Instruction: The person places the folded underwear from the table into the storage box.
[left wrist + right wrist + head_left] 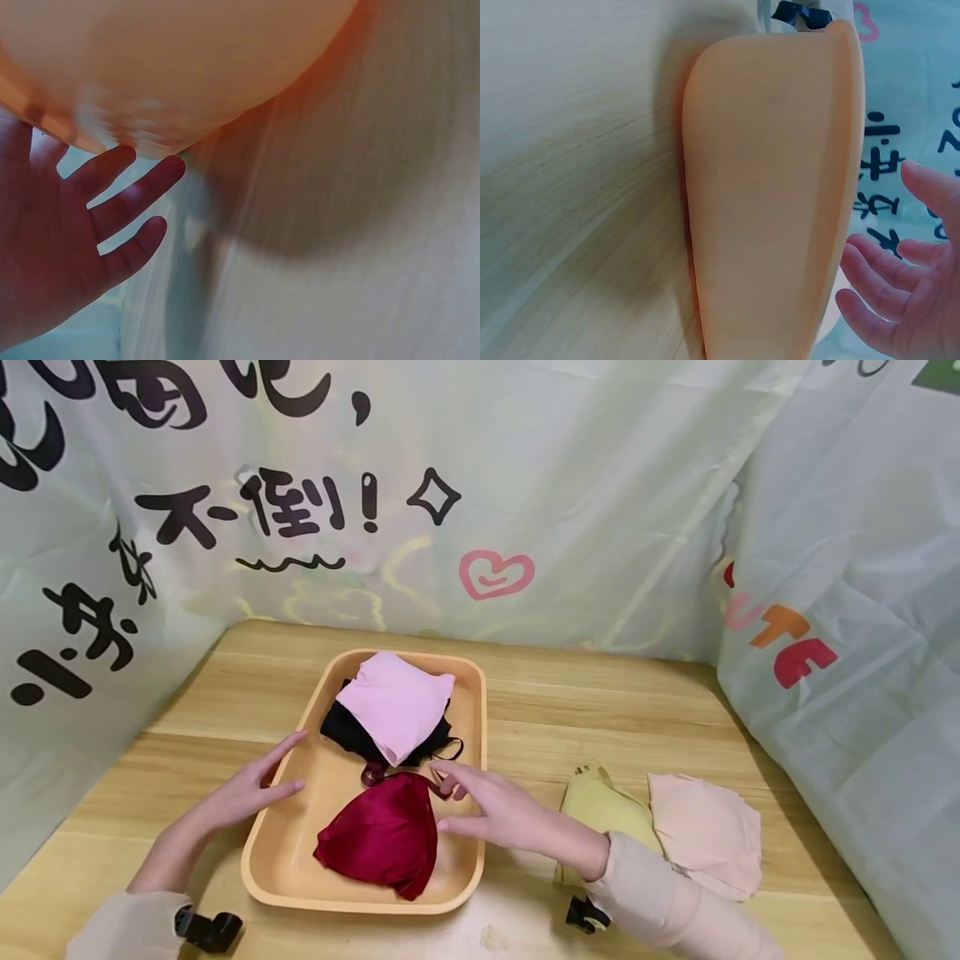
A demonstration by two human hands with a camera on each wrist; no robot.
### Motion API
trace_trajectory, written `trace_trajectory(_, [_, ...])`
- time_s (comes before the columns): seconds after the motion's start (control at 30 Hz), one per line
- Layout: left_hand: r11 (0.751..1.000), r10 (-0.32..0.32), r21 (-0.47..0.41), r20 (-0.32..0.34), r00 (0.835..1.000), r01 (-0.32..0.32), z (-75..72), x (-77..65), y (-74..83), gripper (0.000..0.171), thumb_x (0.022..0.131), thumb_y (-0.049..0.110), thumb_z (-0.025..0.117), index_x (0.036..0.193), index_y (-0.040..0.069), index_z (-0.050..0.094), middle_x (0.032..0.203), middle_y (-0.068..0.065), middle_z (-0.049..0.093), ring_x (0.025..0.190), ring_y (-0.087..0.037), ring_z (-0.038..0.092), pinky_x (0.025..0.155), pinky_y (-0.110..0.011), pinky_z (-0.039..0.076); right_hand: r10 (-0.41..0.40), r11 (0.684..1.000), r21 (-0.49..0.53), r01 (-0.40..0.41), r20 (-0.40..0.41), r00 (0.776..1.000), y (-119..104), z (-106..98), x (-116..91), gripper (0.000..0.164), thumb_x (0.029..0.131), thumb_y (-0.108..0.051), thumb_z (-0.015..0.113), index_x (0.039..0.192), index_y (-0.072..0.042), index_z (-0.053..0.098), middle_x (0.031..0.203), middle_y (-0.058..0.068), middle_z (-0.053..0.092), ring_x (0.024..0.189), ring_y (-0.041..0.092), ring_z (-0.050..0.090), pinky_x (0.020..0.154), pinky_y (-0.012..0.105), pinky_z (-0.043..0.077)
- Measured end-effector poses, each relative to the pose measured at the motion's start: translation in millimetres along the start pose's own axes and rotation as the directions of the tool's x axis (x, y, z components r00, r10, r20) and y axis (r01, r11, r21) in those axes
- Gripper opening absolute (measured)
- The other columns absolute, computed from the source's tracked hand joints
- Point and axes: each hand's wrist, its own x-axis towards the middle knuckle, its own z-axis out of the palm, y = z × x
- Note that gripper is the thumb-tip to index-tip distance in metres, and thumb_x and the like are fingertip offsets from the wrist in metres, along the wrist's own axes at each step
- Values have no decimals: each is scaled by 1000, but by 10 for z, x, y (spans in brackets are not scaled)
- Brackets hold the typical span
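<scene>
- The left hand (243,793) is open, with its fingers spread at the left rim of the tray; whether it presses there, I cannot tell.
- The right hand (495,806) reaches over the right rim, fingers loosely bent, and no cloth shows between them.
- The dark red, shiny cloth garment (382,831) lies in the near half of the tray, just beside the right thumb. To arrange it well, I would steady the rim, smooth its folds with light fingers, and tuck in the loose ends.
- The light orange, rounded rectangular tray (292,843) also contains a pink folded cloth (397,702) upon a black cloth garment (345,727), at the far end.
- Outside, on the wooden tabletop (555,710), a yellow cloth garment (607,810) and a pale peach cloth (708,831) lie to the right.
</scene>
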Motion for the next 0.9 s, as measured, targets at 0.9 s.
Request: trace_trajectory(0.9, [999,-12,-40,12,1000,13,15,-13,39,69,89,14,57,146,9,19,146,-28,16,129,-29,24,88,1,21,232,970,138,-201,-270,934,239,-127,-661,65,83,-27,66,137,-6,36,109,6,60,95,20,57,74,32,48])
